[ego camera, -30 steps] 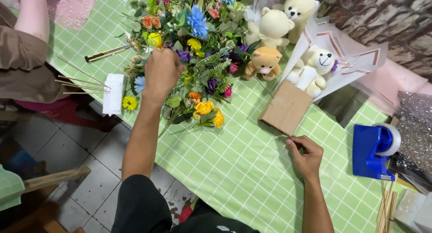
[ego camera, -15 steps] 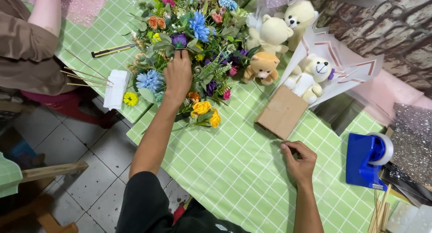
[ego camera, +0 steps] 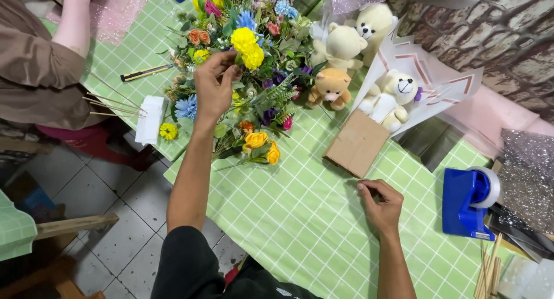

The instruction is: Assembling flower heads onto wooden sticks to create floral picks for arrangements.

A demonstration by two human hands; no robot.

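Left hand pinched a yellow flower in the flower heap on the counter, right hand curled shut, resting by the cardboard.

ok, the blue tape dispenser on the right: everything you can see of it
The tape dispenser is a blue desktop type that looks like plastic, with a pale roll mounted at its upper end. It stands upright on the green checked tablecloth near the table's right edge, beside a silver glitter sheet and wooden sticks. Nothing grips it; the right hand rests apart, to its left.
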